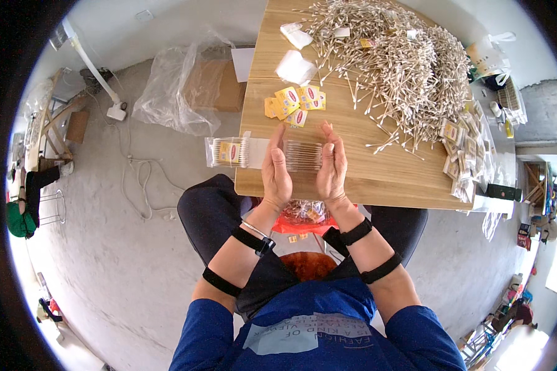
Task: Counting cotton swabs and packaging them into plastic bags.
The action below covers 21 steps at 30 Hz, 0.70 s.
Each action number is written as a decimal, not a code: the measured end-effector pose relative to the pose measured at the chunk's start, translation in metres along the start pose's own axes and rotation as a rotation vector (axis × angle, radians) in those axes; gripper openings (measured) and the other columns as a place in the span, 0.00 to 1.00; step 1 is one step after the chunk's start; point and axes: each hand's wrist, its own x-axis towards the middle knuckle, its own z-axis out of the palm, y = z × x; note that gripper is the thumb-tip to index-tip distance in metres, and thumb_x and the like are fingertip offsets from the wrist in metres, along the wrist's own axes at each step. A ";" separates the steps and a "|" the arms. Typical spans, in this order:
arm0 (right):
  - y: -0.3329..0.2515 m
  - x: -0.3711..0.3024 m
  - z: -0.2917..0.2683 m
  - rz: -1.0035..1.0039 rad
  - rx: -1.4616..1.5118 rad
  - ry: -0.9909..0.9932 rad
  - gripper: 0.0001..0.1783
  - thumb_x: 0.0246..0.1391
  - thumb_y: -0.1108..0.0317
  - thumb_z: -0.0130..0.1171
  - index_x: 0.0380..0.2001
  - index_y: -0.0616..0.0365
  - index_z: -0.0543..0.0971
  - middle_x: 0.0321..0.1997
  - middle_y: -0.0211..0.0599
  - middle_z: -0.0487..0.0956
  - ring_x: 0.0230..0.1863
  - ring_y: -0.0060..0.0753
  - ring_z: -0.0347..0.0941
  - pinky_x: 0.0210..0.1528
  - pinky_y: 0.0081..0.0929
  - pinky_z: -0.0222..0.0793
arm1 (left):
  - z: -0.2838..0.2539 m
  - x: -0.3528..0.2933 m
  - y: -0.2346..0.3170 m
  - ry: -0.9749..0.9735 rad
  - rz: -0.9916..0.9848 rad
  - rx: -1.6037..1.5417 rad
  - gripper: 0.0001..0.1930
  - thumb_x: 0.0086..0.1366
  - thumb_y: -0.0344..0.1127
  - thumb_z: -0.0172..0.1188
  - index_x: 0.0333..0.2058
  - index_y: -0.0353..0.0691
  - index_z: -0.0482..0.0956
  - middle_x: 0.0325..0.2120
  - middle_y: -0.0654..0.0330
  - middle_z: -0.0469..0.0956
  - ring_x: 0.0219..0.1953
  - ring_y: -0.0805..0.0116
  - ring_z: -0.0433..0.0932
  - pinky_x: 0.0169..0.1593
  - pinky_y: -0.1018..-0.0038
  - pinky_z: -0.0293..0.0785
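A row of cotton swabs (304,156) lies crosswise at the table's near edge between my hands. My left hand (277,170) stands on edge at their left ends, fingers stretched forward. Facing it, my right hand (332,166) stands at the right ends, its fingers straight and slightly curved. The swab tips are hidden by or close to my palms; whether they touch I cannot tell. Beside my left hand lies a white card (257,153), partly covered. Left of it is a clear packet (229,152) of swabs with a yellow label card.
A big heap of loose swabs (408,68) fills the far right of the wooden table (353,185). Yellow cards (297,102) and white plastic bags (296,67) lie beyond my hands. Filled packs (464,151) pile up at the right edge. Below is a red-rimmed container (303,213).
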 end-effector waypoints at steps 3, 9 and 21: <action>0.002 0.001 -0.005 0.012 -0.030 0.028 0.24 0.69 0.60 0.35 0.58 0.66 0.65 0.63 0.46 0.66 0.68 0.38 0.54 0.69 0.33 0.46 | 0.005 0.002 0.004 -0.075 -0.008 0.010 0.36 0.71 0.58 0.36 0.62 0.28 0.56 0.62 0.50 0.59 0.65 0.60 0.57 0.67 0.68 0.51; -0.002 0.001 -0.005 0.018 -0.006 -0.079 0.23 0.68 0.61 0.36 0.58 0.65 0.64 0.63 0.55 0.65 0.69 0.50 0.53 0.68 0.38 0.48 | -0.006 0.002 -0.002 -0.127 -0.015 0.076 0.36 0.72 0.56 0.35 0.62 0.26 0.56 0.62 0.47 0.59 0.65 0.59 0.58 0.66 0.68 0.51; 0.002 0.002 -0.015 -0.249 -0.538 -0.281 0.20 0.54 0.79 0.47 0.52 0.66 0.69 0.53 0.53 0.72 0.60 0.55 0.62 0.64 0.43 0.55 | -0.004 0.003 -0.003 -0.007 0.076 0.084 0.33 0.73 0.54 0.34 0.61 0.29 0.59 0.61 0.49 0.61 0.65 0.60 0.58 0.67 0.67 0.51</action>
